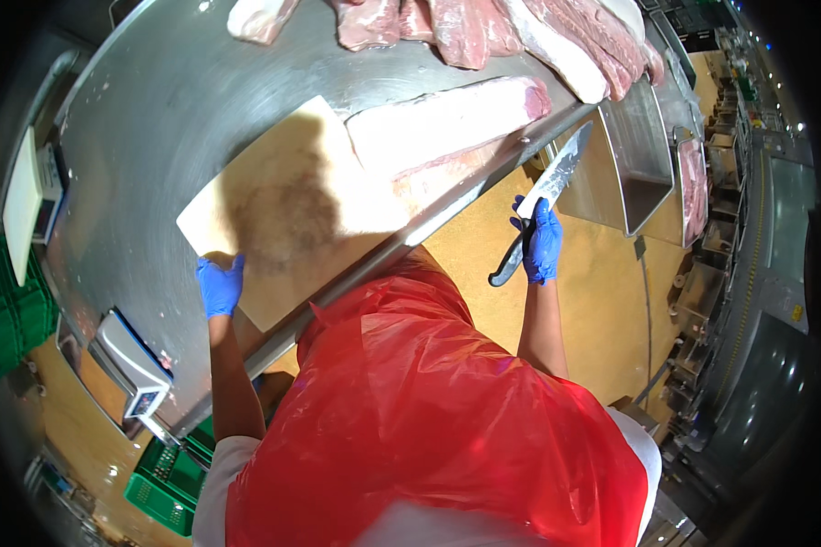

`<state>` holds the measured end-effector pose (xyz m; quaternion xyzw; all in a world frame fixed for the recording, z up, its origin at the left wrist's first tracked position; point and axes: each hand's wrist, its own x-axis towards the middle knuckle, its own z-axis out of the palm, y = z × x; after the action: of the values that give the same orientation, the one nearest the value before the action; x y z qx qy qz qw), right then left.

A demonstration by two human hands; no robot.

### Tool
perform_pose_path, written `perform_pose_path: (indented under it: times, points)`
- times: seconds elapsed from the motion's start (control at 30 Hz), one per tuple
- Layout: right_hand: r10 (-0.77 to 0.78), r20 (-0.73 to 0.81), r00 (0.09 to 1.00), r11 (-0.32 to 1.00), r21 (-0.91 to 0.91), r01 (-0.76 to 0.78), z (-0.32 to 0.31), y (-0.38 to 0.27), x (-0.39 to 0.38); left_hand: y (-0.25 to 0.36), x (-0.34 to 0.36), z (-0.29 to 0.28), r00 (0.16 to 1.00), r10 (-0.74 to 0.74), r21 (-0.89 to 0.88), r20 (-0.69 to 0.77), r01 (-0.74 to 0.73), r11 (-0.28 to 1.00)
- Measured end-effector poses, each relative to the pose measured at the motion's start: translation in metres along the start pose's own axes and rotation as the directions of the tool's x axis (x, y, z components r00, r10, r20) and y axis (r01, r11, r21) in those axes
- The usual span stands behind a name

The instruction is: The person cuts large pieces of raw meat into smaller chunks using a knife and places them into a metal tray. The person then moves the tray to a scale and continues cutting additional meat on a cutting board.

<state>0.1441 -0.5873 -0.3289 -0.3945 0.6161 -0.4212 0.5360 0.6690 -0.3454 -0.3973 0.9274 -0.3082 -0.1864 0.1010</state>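
Note:
My left hand (220, 286), in a blue glove, grips the near left edge of a pale, stained cutting board (365, 202), its thumb over the top. My right hand (544, 244), gloved in blue too, is closed round the black handle of a large knife (564, 164). The wide blade points up and away to the right, past the table edge, with whitish smears on it. A long slab of pork with a white fat layer (447, 123) lies against the board's far right side, touching it.
Several pork pieces (461, 32) lie along the far side of the steel table (119, 173). A steel bin (643, 155) stands right of the table. Two scales (137, 360) are at left, with green crates (169, 488) below. My red apron (410, 410) meets the near edge.

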Motion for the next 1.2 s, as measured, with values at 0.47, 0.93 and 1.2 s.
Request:
perform_pose_path:
  times: [0.47,0.93,1.2]
  points:
    - [0.166,0.393,0.904,0.814,0.462,-0.351,0.017,0.009,0.139,0.424,0.032,0.079,0.525,0.745,0.059,0.412,-0.831,0.553]
    - [0.078,0.434,0.898,0.641,0.668,-0.378,0.065,0.034,0.135,0.43,-0.014,0.06,0.649,0.744,0.252,0.16,-0.756,0.605]
    - [0.122,0.369,0.921,0.763,0.559,-0.325,0.074,0.022,0.103,0.392,0.079,0.084,0.513,0.726,-0.166,0.457,-0.753,0.637]
